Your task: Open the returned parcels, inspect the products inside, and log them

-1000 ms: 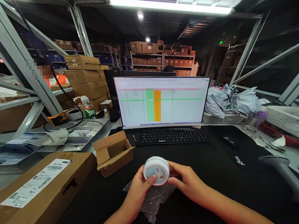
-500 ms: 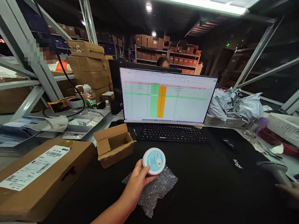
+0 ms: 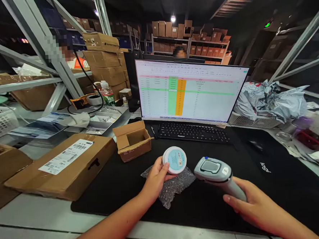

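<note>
My left hand [image 3: 156,179] grips a round white jar [image 3: 174,160] with a light blue label and a small code sticker, tilted up towards me. Under it lies a sheet of bubble wrap [image 3: 171,184] on the black desk mat [image 3: 120,183]. My right hand [image 3: 255,204] is closed round the handle of a grey barcode scanner [image 3: 215,172], whose head points left at the jar, a short gap away.
A small open cardboard box [image 3: 133,140] stands behind the jar. A keyboard [image 3: 194,132] and a monitor [image 3: 190,92] with a spreadsheet are beyond. A flat labelled carton [image 3: 63,167] lies at left. Crumpled grey mailer bags [image 3: 269,100] sit right. Two people are behind the shelves.
My right hand left the jar, reached to the right, and came back holding the barcode scanner aimed at the jar. My left hand kept the jar, turning its label up.
</note>
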Demonstrator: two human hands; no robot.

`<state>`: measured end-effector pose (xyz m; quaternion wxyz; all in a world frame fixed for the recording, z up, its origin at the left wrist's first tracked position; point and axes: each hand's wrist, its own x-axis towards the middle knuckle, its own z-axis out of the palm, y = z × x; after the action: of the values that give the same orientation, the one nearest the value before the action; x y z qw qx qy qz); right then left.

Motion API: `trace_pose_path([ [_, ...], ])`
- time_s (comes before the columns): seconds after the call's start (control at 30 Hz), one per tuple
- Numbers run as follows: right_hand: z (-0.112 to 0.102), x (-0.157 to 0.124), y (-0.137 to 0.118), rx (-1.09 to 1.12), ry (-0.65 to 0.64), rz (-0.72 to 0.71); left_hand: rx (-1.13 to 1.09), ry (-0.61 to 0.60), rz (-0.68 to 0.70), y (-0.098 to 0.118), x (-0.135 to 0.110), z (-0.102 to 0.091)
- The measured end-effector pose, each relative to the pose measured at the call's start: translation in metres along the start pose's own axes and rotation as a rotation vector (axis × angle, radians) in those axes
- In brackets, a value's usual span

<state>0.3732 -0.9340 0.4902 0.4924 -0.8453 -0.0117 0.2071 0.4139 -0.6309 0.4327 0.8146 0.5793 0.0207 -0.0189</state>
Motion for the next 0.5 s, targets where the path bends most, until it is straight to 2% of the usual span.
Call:
trace_pose_path([
  [0.03, 0.010, -0.002, -0.009, -0.015, -0.060, -0.009, 0.006, -0.012, -0.003, 0.000, -0.001, 0.001],
  [0.1, 0.019, -0.003, -0.021, -0.020, -0.086, -0.026, 0.027, -0.037, -0.009, 0.000, -0.002, 0.001],
  [0.27, 0.025, -0.010, -0.030, 0.068, 0.060, -0.064, 0.096, -0.093, -0.007, -0.005, -0.006, 0.002],
  [0.4, 0.032, -0.015, -0.023, 0.172, 0.123, -0.010, 0.130, -0.137, -0.001, -0.009, -0.005, 0.000],
  [0.5, 0.012, -0.006, -0.001, 0.084, 0.219, -0.042, 0.368, -0.106, 0.085, -0.004, -0.003, -0.004],
])
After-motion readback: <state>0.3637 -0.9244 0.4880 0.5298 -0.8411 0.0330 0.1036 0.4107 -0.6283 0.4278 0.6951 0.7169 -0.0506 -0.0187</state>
